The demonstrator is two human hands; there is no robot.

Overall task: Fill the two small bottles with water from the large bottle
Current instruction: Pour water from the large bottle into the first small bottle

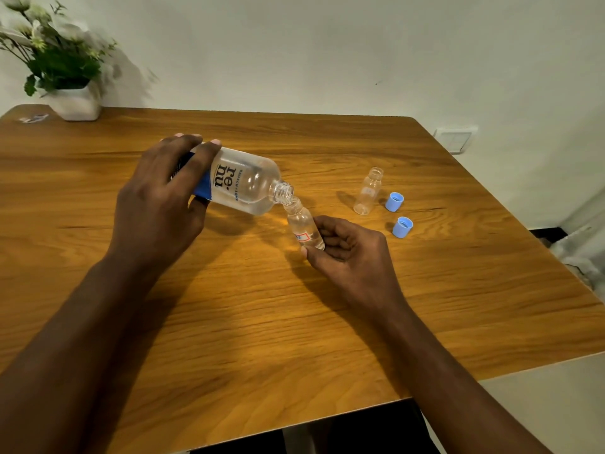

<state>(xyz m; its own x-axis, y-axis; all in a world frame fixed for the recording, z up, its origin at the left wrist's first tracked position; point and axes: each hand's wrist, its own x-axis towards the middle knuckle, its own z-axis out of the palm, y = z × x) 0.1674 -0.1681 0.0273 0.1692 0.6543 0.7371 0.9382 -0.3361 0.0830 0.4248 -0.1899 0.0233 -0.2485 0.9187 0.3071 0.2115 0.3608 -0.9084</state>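
**Large bottle (245, 181) tipped to a small bottle's mouth**

The left hand (160, 198) wraps round the labelled lower half of the large bottle, fingers curled over its far side and thumb on the near side. It holds the bottle tipped almost level above the table (294, 322), with the open neck pointing right and down. The neck meets the mouth of the held small bottle (304, 227), which leans left toward it. The right hand (347, 247) pinches that bottle low down between thumb and curled fingers. Clear liquid lies along the large bottle's lower side. To the right, apart from both hands, the second small bottle (368, 191) stands uncapped — the far cap (394, 202) just beside it, the near cap (402, 227) a little nearer. A potted plant (77, 103) sits at the far left corner.
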